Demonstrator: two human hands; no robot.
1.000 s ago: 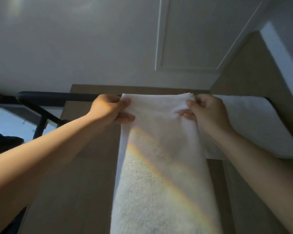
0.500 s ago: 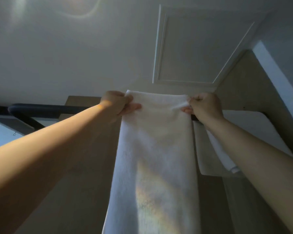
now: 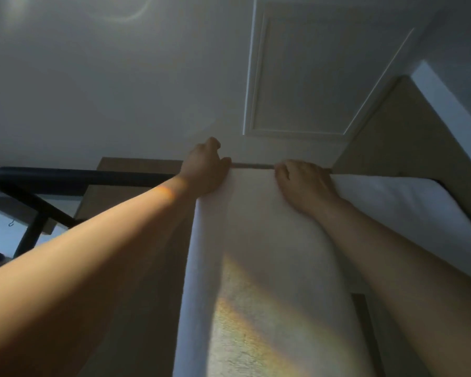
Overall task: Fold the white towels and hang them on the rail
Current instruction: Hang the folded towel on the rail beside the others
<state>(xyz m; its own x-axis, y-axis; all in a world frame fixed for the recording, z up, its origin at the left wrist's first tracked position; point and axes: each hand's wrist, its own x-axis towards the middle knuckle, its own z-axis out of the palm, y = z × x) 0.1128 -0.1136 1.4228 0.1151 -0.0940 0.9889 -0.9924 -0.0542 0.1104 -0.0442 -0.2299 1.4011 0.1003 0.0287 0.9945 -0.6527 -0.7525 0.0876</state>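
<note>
A folded white towel (image 3: pixel 256 254) hangs in a long strip from the dark rail (image 3: pixel 79 176), its top edge level with the rail. My left hand (image 3: pixel 206 170) grips the towel's top left corner, fingers curled above the rail. My right hand (image 3: pixel 302 183) lies on the top right corner with its fingers curled over the rail. A second white towel (image 3: pixel 405 213) hangs over the rail just to the right, partly behind my right forearm. The far side of both towels is hidden.
The rail runs on bare to the left, where black struts (image 3: pixel 38 210) brace it. A beige wall (image 3: pixel 405 131) stands behind the rail and a white panelled ceiling (image 3: pixel 310 77) is above. A pale bright pane (image 3: pixel 0 235) shows at the lower left.
Both hands lifted the towel's top edge up to the rail and over it. The hands now rest at rail height with the towel hanging from it. The camera tilted upward.
</note>
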